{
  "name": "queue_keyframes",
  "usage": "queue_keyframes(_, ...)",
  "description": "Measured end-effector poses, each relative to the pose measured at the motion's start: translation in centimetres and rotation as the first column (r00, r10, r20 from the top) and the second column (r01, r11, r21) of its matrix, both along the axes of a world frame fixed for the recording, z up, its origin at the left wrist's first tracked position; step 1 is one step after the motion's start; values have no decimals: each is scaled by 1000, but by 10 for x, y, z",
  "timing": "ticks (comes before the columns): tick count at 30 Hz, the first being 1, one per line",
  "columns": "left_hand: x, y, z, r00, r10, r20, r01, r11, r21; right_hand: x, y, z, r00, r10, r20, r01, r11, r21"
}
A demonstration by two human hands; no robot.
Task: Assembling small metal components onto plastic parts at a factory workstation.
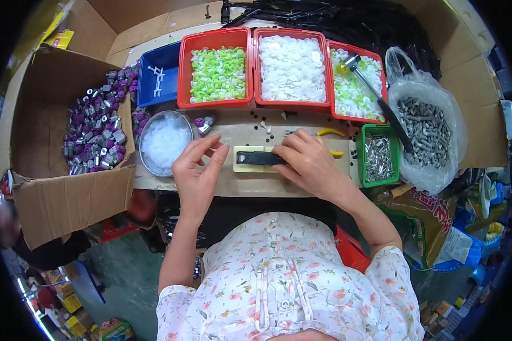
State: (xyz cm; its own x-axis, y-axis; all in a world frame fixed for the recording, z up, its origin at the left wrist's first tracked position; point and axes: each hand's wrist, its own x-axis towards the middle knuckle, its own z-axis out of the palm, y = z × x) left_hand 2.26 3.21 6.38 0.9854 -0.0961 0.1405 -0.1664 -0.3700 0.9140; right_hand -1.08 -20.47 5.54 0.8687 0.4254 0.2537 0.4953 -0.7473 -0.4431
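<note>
My right hand grips the right end of a black flat rectangular part. That part lies across a pale yellow block on the cardboard-covered worktop. To the left of the block my left hand is raised, its thumb and curled fingers a little apart, and no object shows between them. A round metal bowl of translucent white small pieces stands beside the left hand. Beyond it lie a few silver-and-purple knob-like parts. Yellow-handled pliers are partly hidden behind my right hand.
A cardboard box of silver-and-purple parts stands left. Along the back are a blue bin and red bins of green and white pieces. A hammer, a green tray of metal pins and a plastic bag of grey screw-like parts lie right.
</note>
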Motion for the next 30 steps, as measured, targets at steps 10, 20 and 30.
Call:
queue_keyframes(10,-9,-14,-15,928,-190,321,98,955,281,6,1,-4,999,12,-43,-14,1000,-24)
queue_keyframes(20,-11,-35,-58,634,-525,568,276,839,469,9,-21,6,999,-22,-43,27,992,121)
queue_keyframes(30,-8,-37,-51,556,-583,592,238,794,559,24,-150,22,736,-607,300,677,665,-315)
